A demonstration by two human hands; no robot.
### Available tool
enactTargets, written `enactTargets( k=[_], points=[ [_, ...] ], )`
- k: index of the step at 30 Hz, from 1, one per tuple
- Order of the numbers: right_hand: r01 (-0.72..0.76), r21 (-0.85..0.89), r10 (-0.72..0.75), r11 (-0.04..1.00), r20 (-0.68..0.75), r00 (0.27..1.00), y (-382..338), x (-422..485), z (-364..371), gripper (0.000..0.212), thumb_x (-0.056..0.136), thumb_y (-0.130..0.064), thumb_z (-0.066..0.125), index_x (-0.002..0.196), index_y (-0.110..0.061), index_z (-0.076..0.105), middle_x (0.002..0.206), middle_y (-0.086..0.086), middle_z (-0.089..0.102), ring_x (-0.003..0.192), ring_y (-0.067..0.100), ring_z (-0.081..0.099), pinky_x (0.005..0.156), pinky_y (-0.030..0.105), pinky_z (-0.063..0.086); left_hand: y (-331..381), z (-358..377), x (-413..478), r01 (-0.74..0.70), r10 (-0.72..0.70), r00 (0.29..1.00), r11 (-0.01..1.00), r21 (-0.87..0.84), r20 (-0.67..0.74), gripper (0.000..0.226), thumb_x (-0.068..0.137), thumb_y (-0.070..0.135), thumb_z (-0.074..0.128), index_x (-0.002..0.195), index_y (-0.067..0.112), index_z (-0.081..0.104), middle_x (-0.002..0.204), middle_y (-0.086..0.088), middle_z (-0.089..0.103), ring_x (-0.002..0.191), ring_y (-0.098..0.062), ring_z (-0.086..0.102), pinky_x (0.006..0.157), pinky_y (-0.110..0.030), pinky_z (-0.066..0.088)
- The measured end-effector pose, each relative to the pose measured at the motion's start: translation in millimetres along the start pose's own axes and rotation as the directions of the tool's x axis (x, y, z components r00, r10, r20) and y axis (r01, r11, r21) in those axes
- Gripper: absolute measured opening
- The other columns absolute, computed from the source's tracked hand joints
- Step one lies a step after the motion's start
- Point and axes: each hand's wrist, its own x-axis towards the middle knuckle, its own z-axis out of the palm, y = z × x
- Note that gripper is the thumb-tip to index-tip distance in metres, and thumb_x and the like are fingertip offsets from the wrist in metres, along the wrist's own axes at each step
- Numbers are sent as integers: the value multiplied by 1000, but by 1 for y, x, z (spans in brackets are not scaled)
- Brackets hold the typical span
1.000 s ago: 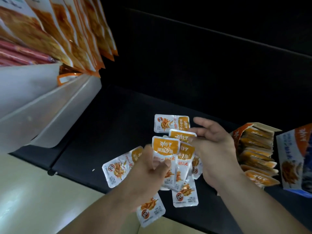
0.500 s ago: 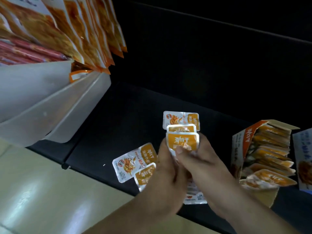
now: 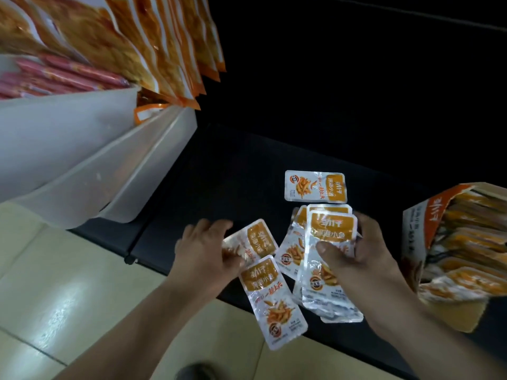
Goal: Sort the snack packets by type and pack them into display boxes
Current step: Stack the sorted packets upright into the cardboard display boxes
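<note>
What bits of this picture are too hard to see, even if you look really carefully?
- Head view, stack of packets in the right hand: the front packet hides how many lie behind.
- Head view, display box: cut off by the right edge, so its fullness is unknown.
- Head view, left hand: motion blur hides whether it grips the packet under its fingers.

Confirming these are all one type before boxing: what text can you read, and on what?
"劲仔", "深海小鱼": front of the packet stack in the right hand.
"劲仔", "深海小鱼": loose packet nearest the camera; its red script is unreadable.
"深海小鱼", sideways: far packet.
"劲仔", sideways: display box; small print blurred.
Hanging bags: blurred, unreadable.
</note>
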Motion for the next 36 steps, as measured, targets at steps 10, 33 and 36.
enactTargets(
  k=[10,33,36],
  points=[
    [108,-209,-78,972,144,986,-1,-9,-1,73,102,-22,63,149,-60,21,115,-17,64,59,2,66,50,15,48,39,-7,-70,360,-354,915,499,-788,194,15,100,27,67,89,18,74,76,6,79,67,-9,76,64,-34,59],
    [-22,71,14,997,107,994,-3,-5,-23,60,99,-18,68,129,-65,45,104,-25,74,92,2,74,85,37,63,93,-21,-68,77,-111,992,171,-982,58,23,98,8,62,117,18,69,104,-3,80,93,-22,78,74,-38,63],
    [-58,290,43,955,57,997,-24,-10,-44,54,100,-15,66,132,-57,51,105,-7,79,93,20,78,87,54,62,129,-24,-75,73,97,990,305,-950,107,24,102,15,59,119,29,66,103,7,80,93,-13,78,78,-32,59]
  ],
)
